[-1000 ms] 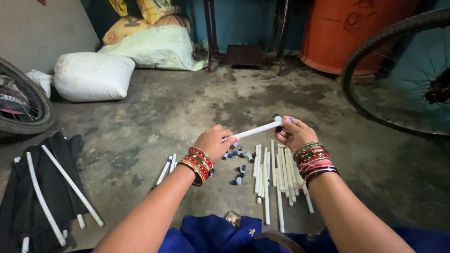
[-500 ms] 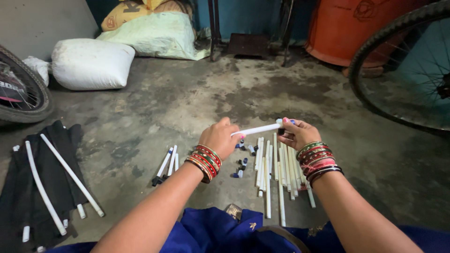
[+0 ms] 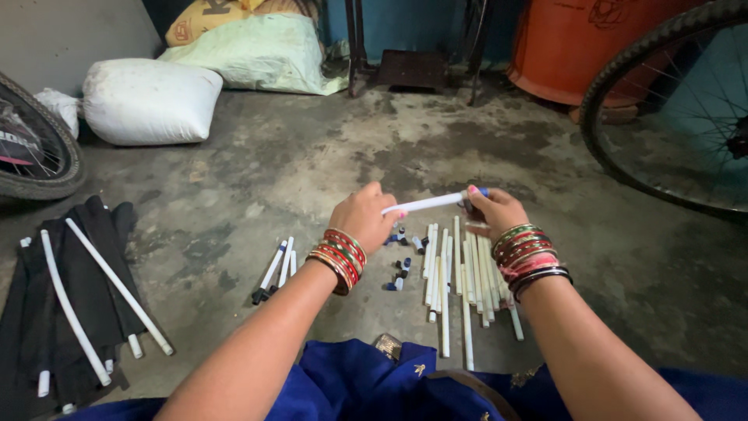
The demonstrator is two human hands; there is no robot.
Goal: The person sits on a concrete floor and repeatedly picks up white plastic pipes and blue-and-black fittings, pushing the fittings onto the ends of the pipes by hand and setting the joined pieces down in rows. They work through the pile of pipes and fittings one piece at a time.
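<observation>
My left hand (image 3: 363, 216) and my right hand (image 3: 496, 209) hold one thin white tube (image 3: 425, 203) between them, level above the floor. The left hand grips its left end. My right fingers pinch a small blue cap (image 3: 481, 191) at its right end. Below the hands lies a row of several white tubes (image 3: 461, 274) on the concrete floor. A few small blue caps (image 3: 400, 272) lie loose beside that row. Both wrists wear red and green bangles.
Three capped white tubes (image 3: 274, 269) lie left of my left arm. A black cloth (image 3: 54, 312) with long white tubes is at far left. Bicycle wheels sit at left (image 3: 35, 160) and right (image 3: 662, 101). White sacks (image 3: 148, 100) and an orange barrel (image 3: 592, 47) stand behind.
The hands stay together on the same tube. The view has shifted a little closer and lower; the tube's right end with the cap is now pressed in my right fingers.
</observation>
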